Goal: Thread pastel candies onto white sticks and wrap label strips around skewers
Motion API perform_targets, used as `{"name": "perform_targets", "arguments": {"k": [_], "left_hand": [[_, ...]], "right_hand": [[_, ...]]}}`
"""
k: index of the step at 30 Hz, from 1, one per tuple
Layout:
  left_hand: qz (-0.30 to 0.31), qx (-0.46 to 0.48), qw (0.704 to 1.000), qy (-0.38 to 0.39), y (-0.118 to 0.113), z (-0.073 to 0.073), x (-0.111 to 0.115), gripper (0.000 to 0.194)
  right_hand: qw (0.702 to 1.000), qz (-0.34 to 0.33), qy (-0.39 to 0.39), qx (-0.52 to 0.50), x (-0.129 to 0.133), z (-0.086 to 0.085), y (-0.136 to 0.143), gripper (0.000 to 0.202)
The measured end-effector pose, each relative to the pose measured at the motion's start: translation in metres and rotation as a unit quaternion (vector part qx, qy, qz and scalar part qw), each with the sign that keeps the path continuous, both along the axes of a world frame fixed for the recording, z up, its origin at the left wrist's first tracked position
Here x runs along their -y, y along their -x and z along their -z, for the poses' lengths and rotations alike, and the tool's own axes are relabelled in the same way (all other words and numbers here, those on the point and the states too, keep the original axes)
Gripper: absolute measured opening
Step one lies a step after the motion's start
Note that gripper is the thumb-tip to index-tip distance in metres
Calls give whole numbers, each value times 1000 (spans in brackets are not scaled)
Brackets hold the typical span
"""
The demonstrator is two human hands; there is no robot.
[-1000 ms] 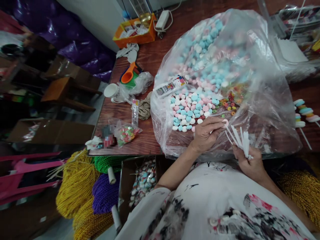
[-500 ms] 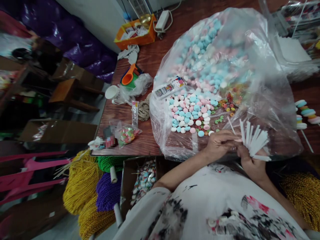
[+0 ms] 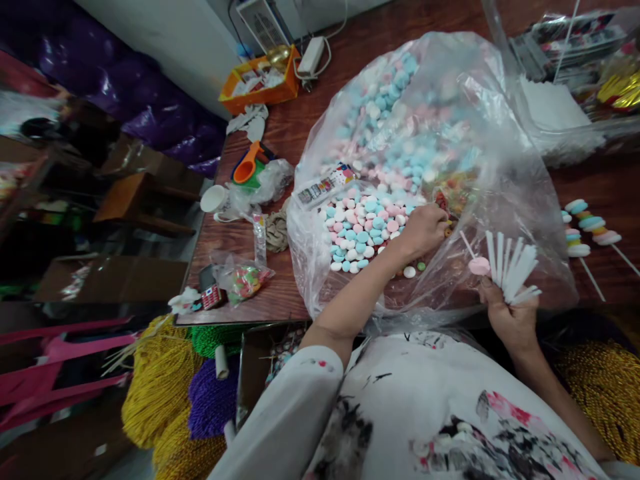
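Note:
My right hand (image 3: 513, 317) is closed around a fanned bundle of white sticks (image 3: 515, 267). One stick, held apart from the bundle, carries a pink candy (image 3: 479, 266) just above my thumb. My left hand (image 3: 425, 230) reaches over the open plastic bag (image 3: 530, 200), its fingers drawn together at the small ring candies (image 3: 449, 231); what is between the fingertips is hidden. Left of that hand lies a spread of pink, blue and white round candies (image 3: 363, 233). At the right, finished-looking candy skewers (image 3: 593, 223) lie on the wooden table (image 3: 595, 180).
A phone (image 3: 210, 293), a small bag of ring candies (image 3: 247, 280), a white cup (image 3: 214, 199) and an orange scoop (image 3: 247, 168) are at the table's left side. An orange tray (image 3: 260, 97) stands behind. Below the table edge are yellow cord bundles (image 3: 157, 387).
My left hand has left the sticks and moved forward and left to the ring candies. The pink candy now sits on the separate stick. The view has shifted slightly.

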State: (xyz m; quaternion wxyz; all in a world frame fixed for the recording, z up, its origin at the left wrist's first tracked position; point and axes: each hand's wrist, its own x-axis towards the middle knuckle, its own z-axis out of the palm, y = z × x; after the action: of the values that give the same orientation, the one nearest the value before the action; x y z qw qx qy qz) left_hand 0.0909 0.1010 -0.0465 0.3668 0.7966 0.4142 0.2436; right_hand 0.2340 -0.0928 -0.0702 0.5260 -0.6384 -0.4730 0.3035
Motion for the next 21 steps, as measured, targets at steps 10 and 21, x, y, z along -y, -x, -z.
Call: {"name": "perform_targets", "arguments": {"k": [10, 21], "left_hand": [[-136, 406, 883, 193, 57, -32, 72, 27], [-72, 294, 943, -138, 74, -19, 91, 9]], "right_hand": [[991, -104, -40, 69, 1, -19, 16, 30], [971, -162, -34, 173, 12, -28, 14, 15]]}}
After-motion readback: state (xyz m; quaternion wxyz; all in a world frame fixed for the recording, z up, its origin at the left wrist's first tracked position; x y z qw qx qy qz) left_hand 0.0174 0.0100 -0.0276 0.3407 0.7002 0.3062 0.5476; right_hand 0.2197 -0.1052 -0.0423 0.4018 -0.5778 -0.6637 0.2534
